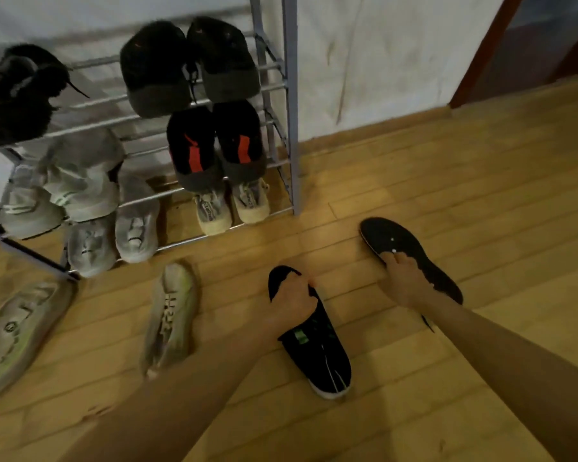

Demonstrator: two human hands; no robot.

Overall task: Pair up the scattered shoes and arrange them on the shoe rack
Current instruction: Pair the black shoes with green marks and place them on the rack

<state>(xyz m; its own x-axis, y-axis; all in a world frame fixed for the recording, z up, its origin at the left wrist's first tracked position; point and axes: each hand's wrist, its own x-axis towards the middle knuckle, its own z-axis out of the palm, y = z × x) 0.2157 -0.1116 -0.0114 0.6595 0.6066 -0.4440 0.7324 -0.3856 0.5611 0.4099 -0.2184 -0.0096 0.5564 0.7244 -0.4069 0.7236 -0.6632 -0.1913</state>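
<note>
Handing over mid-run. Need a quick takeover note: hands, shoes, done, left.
Left hand: gripping a black shoe with a white sole at its opening, on the floor.
Right hand: gripping the other black shoe, tipped on its side, sole showing.
Done: several pairs already sit on the shoe rack, including the black-and-red pair and the cream pair.
Left: rack the black pair, then the two pale shoes lying apart on the floor, one at centre-left and one at far left.

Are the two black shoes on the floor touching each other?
Apart. The head view shows bare wooden floor between the left black shoe and the right black shoe.
</note>
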